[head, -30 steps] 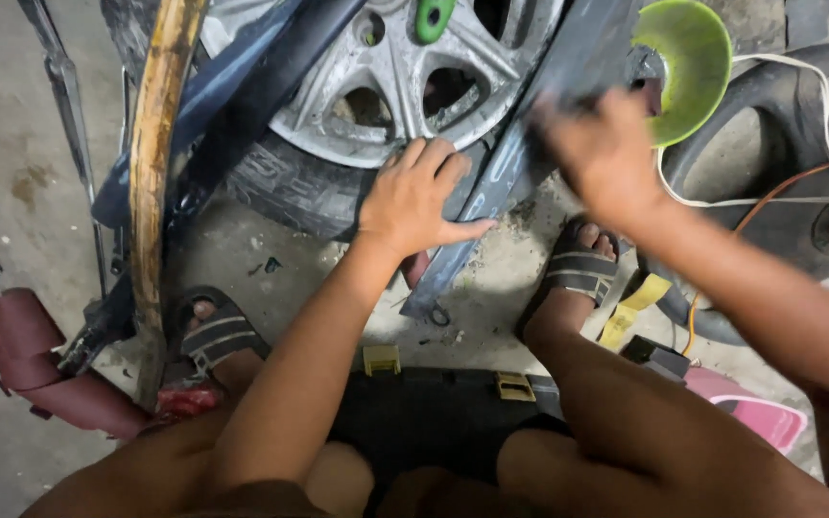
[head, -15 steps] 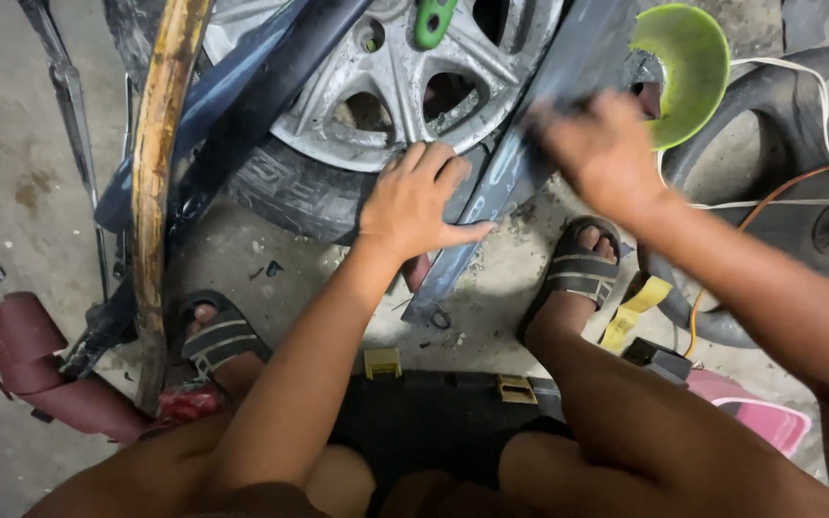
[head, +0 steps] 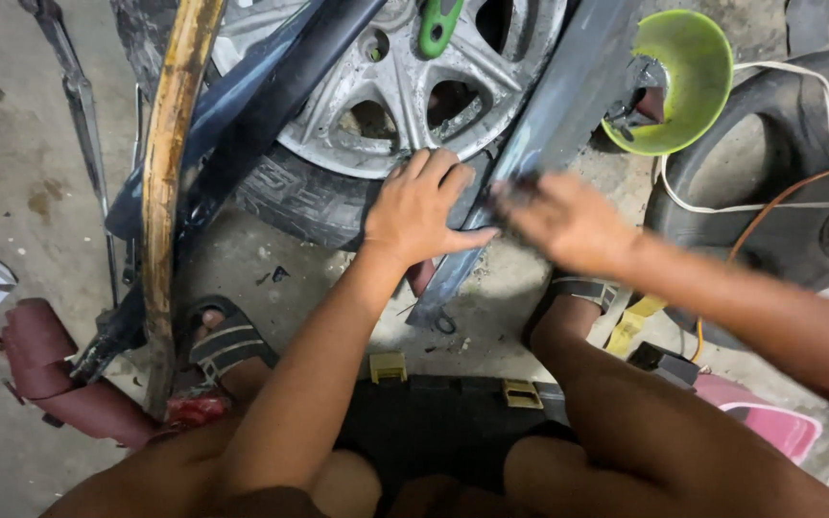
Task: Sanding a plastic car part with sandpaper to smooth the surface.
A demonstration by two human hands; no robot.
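- My left hand (head: 424,206) lies flat, fingers spread and palm down, on the lower end of a long dark-blue panel strip (head: 554,115); it holds the strip down and grips nothing.
- My right hand (head: 563,223) is on the same strip, just right of my left; it is blurred, so I cannot tell whether its fingers are spread or pinching something.
- The strip runs from the top edge of the floor (head: 271,269) down to a spot between my feet, leaning across the edge of a wheel.
- That wheel (head: 386,86), a silver alloy rim in its tyre, lies at the top edge, with a green-handled tool (head: 438,24) resting on its spokes.
- A green bowl (head: 688,77) sits just right of the strip, near the top right corner.
- A second tyre (head: 779,192) lies by the right edge, with a white cord (head: 722,206) and an orange wire (head: 779,206) over it.
- A yellowish curved bar (head: 170,173) and another dark panel (head: 271,105) lean at the left.
- My sandalled feet (head: 227,341) rest on the floor on either side of the strip's end.
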